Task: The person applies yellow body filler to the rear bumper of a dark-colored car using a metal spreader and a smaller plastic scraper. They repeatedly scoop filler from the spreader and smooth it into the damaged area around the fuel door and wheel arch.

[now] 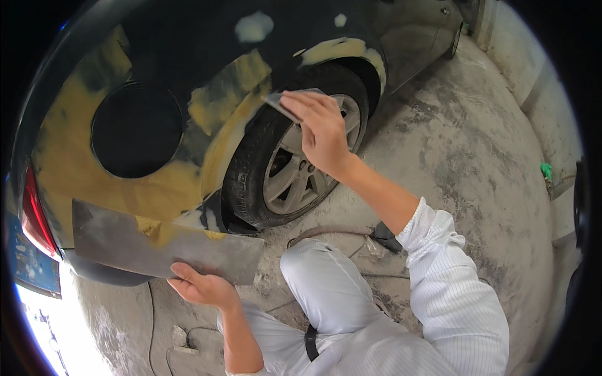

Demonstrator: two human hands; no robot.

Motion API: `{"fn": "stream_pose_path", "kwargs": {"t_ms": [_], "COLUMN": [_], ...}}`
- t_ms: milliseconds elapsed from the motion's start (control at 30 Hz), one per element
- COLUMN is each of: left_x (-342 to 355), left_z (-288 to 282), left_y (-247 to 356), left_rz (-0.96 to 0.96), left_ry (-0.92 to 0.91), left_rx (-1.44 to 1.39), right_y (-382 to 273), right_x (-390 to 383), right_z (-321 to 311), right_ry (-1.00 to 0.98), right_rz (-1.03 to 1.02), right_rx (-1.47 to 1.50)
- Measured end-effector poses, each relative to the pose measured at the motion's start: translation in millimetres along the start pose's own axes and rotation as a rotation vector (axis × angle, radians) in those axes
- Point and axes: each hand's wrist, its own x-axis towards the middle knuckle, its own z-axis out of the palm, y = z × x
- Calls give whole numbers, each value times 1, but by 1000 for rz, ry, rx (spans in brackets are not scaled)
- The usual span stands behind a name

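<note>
My left hand (199,287) grips the lower edge of a wide, flat grey plate (119,235), which carries dabs of yellow paste (152,229) along its top edge and lies in front of the dark car's lower rear panel. My right hand (320,128) is closed on a thin flat grey spreader (279,108), raised by the rear wheel arch above the tyre (241,182). Patches of yellow filler (226,84) cover parts of the car body (163,50) around the round fuel flap (137,130) and along the arch.
A red tail light (39,213) sits at the left. A corrugated hose (332,230) with a dark fitting (384,235) and several cables lie on the stained concrete floor (451,163) beside my knee (313,282). A pale wall (533,94) runs along the right.
</note>
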Motion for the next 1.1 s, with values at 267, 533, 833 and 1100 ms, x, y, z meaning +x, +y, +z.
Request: {"fn": "stream_pose_path", "kwargs": {"t_ms": [267,533,833,1100], "left_x": [-1,-13,34,29], "left_z": [2,10,-51,-235], "left_y": [-11,-18,-73,-204], "left_rz": [115,119,111,-409], "left_ry": [16,8,402,485], "left_rx": [153,-11,206,197], "right_y": [-109,-153,-107,-54], "right_x": [-37,-61,-87,-90], "right_z": [-19,-8,39,104], "right_ry": [-331,-342,-327,-210], "right_rz": [102,-94,-168,-585], "right_rx": [466,377,306,-43]}}
